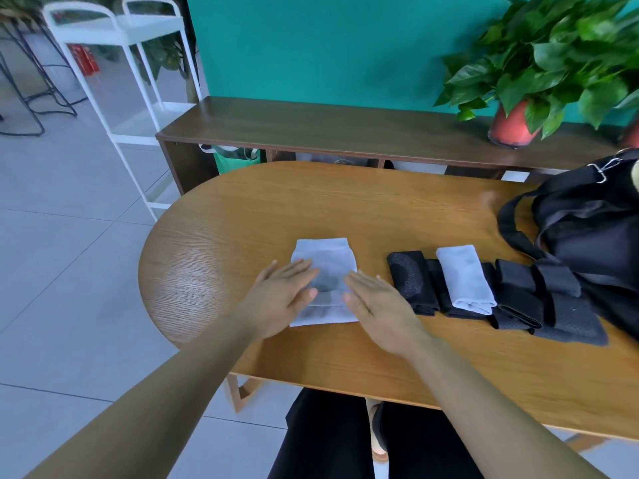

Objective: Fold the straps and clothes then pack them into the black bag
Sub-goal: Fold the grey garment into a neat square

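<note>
A folded light grey cloth [328,261] lies flat on the wooden table [242,216]. My left hand [281,293] rests on its left side with straight fingers. My right hand [377,304] lies flat over its right edge, fingers straight too. To the right lies a row of folded pieces: a black one [411,281], a small light grey one [465,280] on top of another black piece, and several more black folded straps [539,299]. The black bag [587,236] sits at the table's right end, its strap trailing toward the row.
A dark wooden sideboard [345,127] stands behind the table against a teal wall, with a potted plant [515,122] on its right end. A white metal rack [117,63] stands on the tiled floor to the left. My legs show under the table's near edge.
</note>
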A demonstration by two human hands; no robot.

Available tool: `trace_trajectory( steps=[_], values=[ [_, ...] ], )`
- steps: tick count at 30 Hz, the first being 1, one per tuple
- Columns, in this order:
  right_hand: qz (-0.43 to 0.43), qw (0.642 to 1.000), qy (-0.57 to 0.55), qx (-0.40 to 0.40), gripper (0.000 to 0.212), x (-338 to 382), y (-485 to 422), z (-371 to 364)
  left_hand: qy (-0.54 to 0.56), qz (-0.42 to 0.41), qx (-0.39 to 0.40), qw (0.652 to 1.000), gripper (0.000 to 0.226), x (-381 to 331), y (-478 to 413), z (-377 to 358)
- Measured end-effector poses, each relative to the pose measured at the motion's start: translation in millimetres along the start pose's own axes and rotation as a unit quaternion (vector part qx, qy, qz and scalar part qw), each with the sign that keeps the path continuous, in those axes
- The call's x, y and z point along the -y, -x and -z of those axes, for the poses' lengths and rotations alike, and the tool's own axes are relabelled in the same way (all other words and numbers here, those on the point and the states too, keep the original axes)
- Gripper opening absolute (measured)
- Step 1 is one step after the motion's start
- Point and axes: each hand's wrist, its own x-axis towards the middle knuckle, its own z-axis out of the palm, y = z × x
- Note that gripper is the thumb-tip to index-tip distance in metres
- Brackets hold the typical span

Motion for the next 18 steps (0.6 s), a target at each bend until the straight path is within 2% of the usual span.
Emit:
trace_trajectory(
  steps=[2, 6, 8, 12, 16, 18],
  values=[
    [-0.026, 0.999, 0.002, -0.046, 0.039, -6, -12, 7, 0.0, 0.034, -0.007, 0.999, 0.051, 6, -11, 9],
    [-0.111, 0.993, 0.012, -0.045, 0.036, -16, -42, 20, 0.019, 0.111, -0.011, 0.994, 0.05, 15, -39, 16],
    [-0.163, 0.986, 0.006, -0.029, 0.034, -20, -56, 24, 0.038, 0.158, -0.018, 0.987, 0.053, 21, -52, 15],
    [-0.205, 0.978, 0.012, 0.019, 0.048, -29, -88, 24, 0.037, 0.236, 0.008, 0.971, 0.052, 30, -79, 15],
    [-0.228, 0.97, 0.043, 0.065, 0.055, -33, -115, 20, 0.081, 0.247, 0.055, 0.964, 0.048, 35, -96, 19],
    [-0.25, 0.963, 0.031, 0.097, 0.05, -33, -124, 19, 0.107, 0.246, 0.079, 0.96, 0.051, 38, -101, 20]
  ],
)
